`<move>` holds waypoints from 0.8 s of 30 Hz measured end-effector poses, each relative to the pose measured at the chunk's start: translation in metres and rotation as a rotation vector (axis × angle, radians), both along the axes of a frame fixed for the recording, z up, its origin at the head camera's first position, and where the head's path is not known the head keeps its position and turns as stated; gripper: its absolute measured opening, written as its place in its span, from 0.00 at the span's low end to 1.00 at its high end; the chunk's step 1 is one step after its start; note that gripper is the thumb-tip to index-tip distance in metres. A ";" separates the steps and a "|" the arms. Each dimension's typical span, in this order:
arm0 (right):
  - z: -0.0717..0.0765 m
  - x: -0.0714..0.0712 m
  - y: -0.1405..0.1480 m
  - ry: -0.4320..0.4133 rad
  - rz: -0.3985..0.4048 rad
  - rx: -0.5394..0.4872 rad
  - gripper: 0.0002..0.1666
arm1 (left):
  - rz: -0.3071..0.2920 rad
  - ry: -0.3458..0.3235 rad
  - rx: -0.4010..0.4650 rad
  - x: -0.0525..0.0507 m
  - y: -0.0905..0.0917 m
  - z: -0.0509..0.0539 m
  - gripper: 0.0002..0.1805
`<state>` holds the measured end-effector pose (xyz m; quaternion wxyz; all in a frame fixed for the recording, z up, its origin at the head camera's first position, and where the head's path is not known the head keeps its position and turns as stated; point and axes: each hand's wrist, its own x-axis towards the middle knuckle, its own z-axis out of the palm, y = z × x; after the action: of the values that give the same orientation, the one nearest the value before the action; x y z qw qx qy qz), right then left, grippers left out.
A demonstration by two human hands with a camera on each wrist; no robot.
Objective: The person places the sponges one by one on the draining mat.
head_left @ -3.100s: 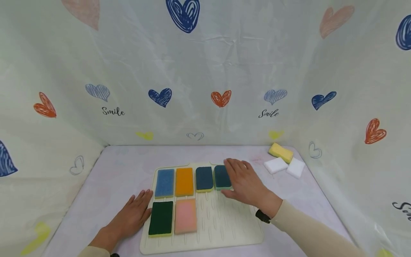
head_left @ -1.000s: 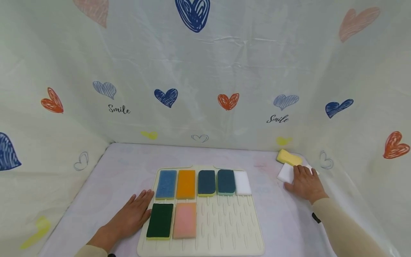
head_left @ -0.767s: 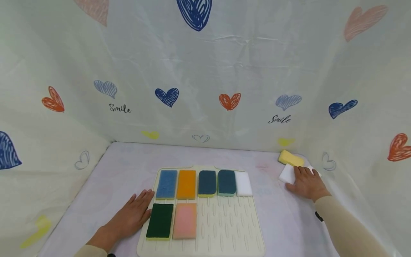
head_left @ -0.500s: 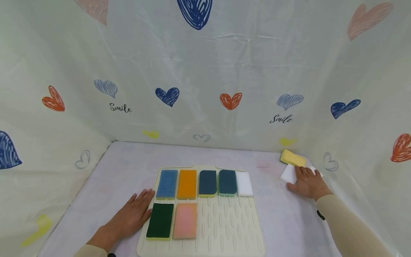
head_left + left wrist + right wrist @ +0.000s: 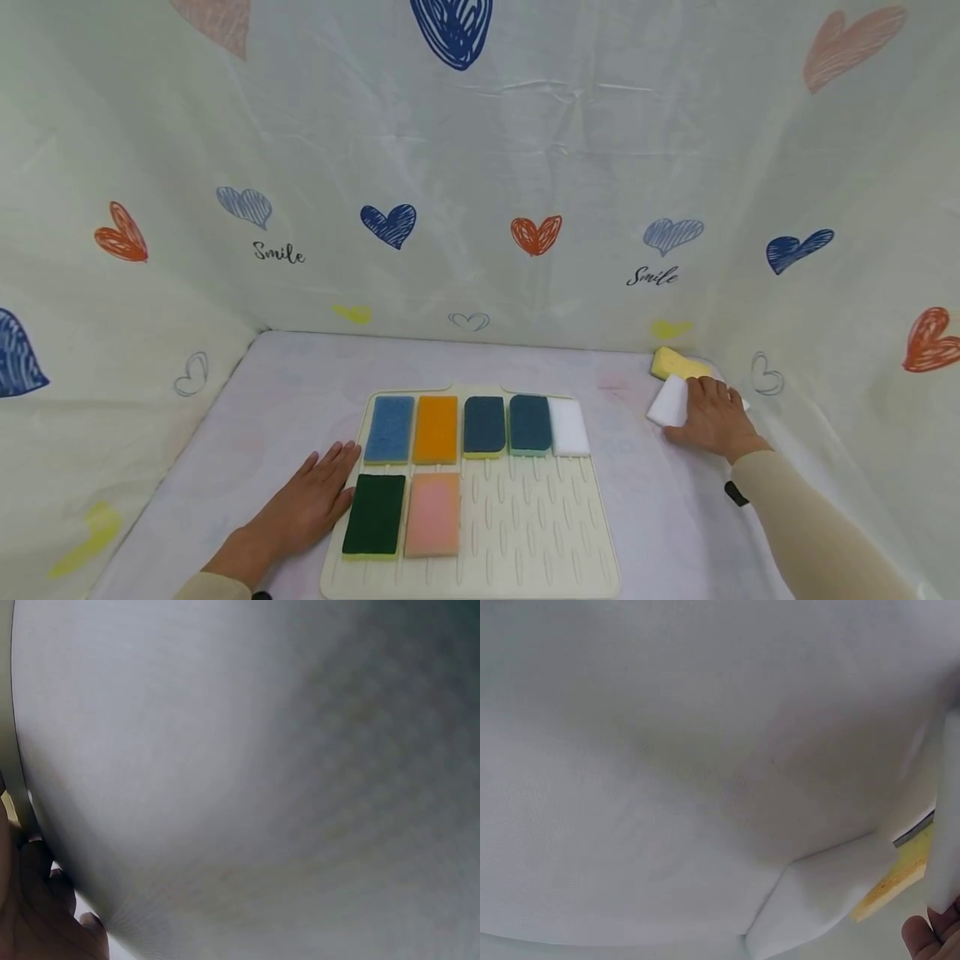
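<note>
My right hand [image 5: 711, 423] grips a white sponge [image 5: 668, 402] near the far right corner of the table. In the right wrist view this sponge [image 5: 946, 825] stands at the right edge, fingertips [image 5: 917, 934] on its lower end. Another white sponge [image 5: 821, 892] lies on the table there, mostly covered by the hand in the head view. A yellow sponge [image 5: 677, 364] is just behind. My left hand [image 5: 303, 504] rests flat at the left edge of a cream ridged mat [image 5: 536, 521], beside a dark green sponge [image 5: 373, 516]; the left wrist view shows only part of it.
Along the mat's back row lie blue [image 5: 389, 429], orange [image 5: 436, 429], dark blue [image 5: 483, 426], teal [image 5: 530, 424] and white [image 5: 570, 427] sponges. A pink sponge [image 5: 432, 514] sits in front of the orange one. A heart-patterned curtain [image 5: 465, 167] encloses the table.
My right hand has gone from the mat's back row to the far right sponges. A white sponge now shows beside the teal one. Most recently, the gripped sponge has tilted up slightly. The left hand stays put.
</note>
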<state>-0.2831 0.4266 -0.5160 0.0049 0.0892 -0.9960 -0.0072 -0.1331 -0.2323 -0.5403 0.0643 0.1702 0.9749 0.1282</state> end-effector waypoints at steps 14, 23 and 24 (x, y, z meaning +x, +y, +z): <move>0.009 0.015 -0.020 0.187 0.103 0.088 0.55 | 0.002 -0.008 0.007 0.000 -0.001 -0.003 0.37; 0.020 0.025 -0.034 0.225 0.147 0.128 0.58 | 0.014 -0.018 -0.004 -0.001 0.000 -0.002 0.37; 0.022 0.027 -0.035 0.224 0.149 0.133 0.58 | 0.014 -0.018 -0.005 -0.001 0.000 -0.002 0.37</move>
<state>-0.2563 0.3911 -0.4945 0.1105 0.1617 -0.9772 -0.0826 -0.1337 -0.2324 -0.5424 0.0727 0.1621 0.9758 0.1278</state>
